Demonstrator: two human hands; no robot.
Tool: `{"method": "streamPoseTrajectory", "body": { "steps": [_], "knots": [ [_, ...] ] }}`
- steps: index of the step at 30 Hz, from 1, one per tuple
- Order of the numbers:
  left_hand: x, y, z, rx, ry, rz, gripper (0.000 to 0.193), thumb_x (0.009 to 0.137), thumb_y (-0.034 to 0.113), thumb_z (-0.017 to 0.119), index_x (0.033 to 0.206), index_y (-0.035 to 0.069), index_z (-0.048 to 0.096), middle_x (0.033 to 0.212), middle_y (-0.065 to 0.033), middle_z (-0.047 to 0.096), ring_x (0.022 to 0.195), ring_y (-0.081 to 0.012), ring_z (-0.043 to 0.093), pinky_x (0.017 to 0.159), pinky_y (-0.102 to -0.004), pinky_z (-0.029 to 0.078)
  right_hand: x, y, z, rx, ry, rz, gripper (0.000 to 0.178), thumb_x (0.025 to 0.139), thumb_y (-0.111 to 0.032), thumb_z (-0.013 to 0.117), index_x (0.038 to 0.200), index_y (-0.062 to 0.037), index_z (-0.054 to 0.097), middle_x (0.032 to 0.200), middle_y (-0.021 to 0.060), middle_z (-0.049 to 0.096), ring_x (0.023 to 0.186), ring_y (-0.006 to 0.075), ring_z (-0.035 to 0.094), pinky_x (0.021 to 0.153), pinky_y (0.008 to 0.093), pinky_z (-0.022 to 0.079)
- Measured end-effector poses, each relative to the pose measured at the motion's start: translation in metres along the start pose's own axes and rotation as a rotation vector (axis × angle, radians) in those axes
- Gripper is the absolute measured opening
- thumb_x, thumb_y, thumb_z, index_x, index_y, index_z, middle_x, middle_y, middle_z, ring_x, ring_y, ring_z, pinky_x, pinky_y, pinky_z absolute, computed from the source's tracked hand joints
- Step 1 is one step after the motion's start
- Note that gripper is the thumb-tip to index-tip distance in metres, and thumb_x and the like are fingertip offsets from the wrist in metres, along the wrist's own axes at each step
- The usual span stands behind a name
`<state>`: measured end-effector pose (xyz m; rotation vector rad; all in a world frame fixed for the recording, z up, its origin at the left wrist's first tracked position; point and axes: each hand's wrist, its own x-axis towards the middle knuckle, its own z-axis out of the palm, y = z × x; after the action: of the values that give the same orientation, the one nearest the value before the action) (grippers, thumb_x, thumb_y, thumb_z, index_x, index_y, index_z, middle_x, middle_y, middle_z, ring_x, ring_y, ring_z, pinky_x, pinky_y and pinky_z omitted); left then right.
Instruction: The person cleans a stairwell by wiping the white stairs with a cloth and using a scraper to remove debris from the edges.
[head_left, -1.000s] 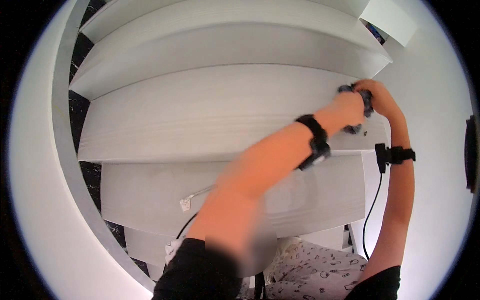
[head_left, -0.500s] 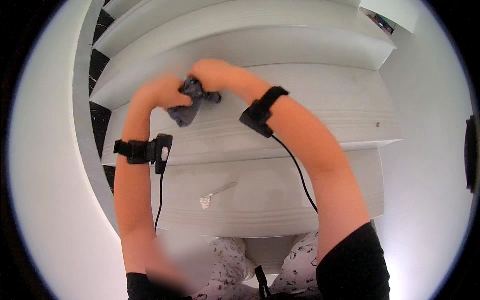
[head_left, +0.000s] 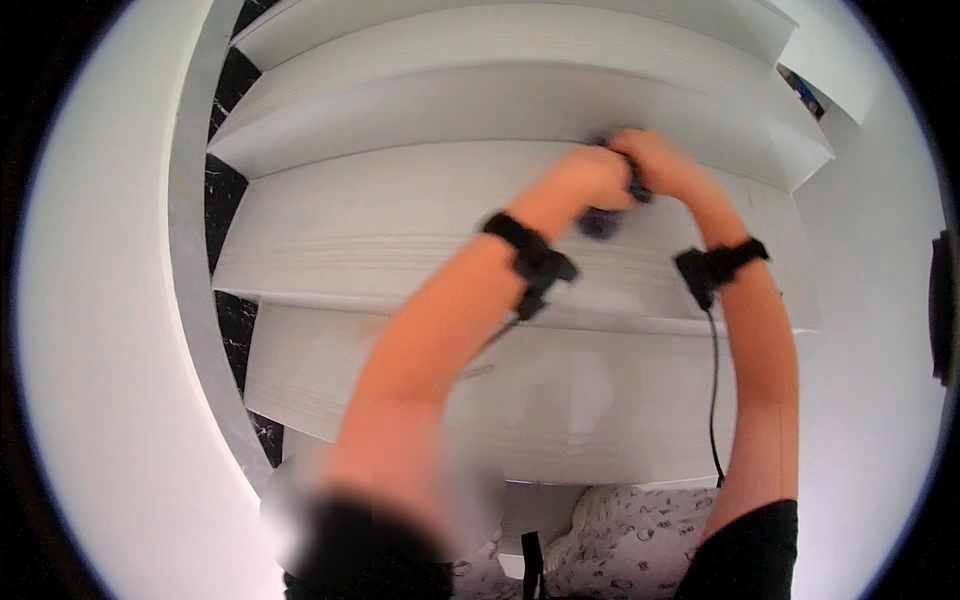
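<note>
A dark grey cloth [head_left: 600, 224] is bunched up between my hands at the right part of a pale stair step [head_left: 400, 210]. My left hand [head_left: 600, 180] has its fingers closed round the cloth, part of which hangs out below it. Right beside it, my right hand [head_left: 655, 163] grips the cloth's far side with curled fingers. Both hands are somewhat blurred, and most of the cloth is hidden by them. It appears against the step's surface near the riser behind; contact is hard to make out.
Higher steps [head_left: 450, 45] rise beyond. On the lower step a thin pale strip [head_left: 475, 373] lies partly behind my left forearm. White walls [head_left: 880, 330] flank the stairs, with black marbled panels [head_left: 232, 190] at left. Strapped boxes on both wrists trail black cables [head_left: 716, 400].
Both hands have swept to the right across the step, carrying the cloth with them. My left forearm now covers part of the strip on the lower step.
</note>
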<state>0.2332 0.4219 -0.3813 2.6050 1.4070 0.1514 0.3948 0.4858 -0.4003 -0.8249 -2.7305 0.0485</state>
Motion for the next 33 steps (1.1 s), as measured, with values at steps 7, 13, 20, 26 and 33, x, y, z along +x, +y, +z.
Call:
{"method": "streamPoseTrajectory", "body": {
  "steps": [7, 13, 20, 26, 33],
  "knots": [
    [0.089, 0.126, 0.059, -0.088, 0.199, 0.073, 0.033, 0.071, 0.033, 0.066, 0.084, 0.003, 0.071, 0.09, -0.0162, 0.069, 0.085, -0.0303, 0.067, 0.079, -0.0403, 0.053, -0.142, 0.064, -0.049, 0.007, 0.002, 0.391, 0.024, 0.078, 0.001, 0.056, 0.1, -0.0036, 0.064, 0.104, 0.0174, 0.064, 0.099, 0.0377, 0.058, 0.086, 0.0412, 0.046],
    [0.077, 0.115, 0.042, -0.406, 0.261, 0.071, 0.037, 0.07, 0.034, 0.066, 0.088, 0.002, 0.07, 0.088, -0.018, 0.068, 0.085, -0.0326, 0.066, 0.076, -0.0411, 0.053, -0.145, 0.077, -0.058, -0.161, -0.051, 0.29, 0.025, 0.079, -0.006, 0.059, 0.103, -0.0055, 0.065, 0.103, 0.0186, 0.064, 0.098, 0.0389, 0.059, 0.086, 0.0425, 0.046],
    [-0.025, 0.047, -0.058, -0.072, 0.073, -0.148, 0.035, 0.073, 0.036, 0.065, 0.089, 0.005, 0.067, 0.082, -0.0197, 0.067, 0.077, -0.0337, 0.066, 0.068, -0.0431, 0.051, -0.031, -0.036, -0.068, 0.056, 0.01, 0.138, 0.043, 0.072, 0.002, 0.06, 0.114, -0.0059, 0.06, 0.107, 0.0192, 0.063, 0.101, 0.039, 0.056, 0.089, 0.043, 0.044],
    [-0.168, 0.042, -0.097, 0.29, -0.24, -0.321, 0.031, 0.072, 0.027, 0.064, 0.083, -0.002, 0.064, 0.081, -0.0246, 0.064, 0.076, -0.0391, 0.063, 0.067, -0.0453, 0.05, 0.046, -0.171, -0.011, 0.104, 0.114, -0.316, 0.017, 0.073, -0.007, 0.061, 0.089, -0.0092, 0.067, 0.088, 0.0141, 0.067, 0.087, 0.0354, 0.063, 0.075, 0.0433, 0.051],
    [-0.176, 0.027, -0.044, 0.082, -0.323, -0.389, 0.039, 0.078, 0.03, 0.062, 0.084, -0.008, 0.061, 0.082, -0.0272, 0.063, 0.078, -0.0425, 0.062, 0.071, -0.0466, 0.049, 0.038, -0.177, 0.013, 0.019, -0.081, -0.325, 0.014, 0.077, -0.012, 0.059, 0.088, -0.0088, 0.067, 0.088, 0.0118, 0.067, 0.086, 0.0333, 0.064, 0.072, 0.0422, 0.052]
  ]
}}
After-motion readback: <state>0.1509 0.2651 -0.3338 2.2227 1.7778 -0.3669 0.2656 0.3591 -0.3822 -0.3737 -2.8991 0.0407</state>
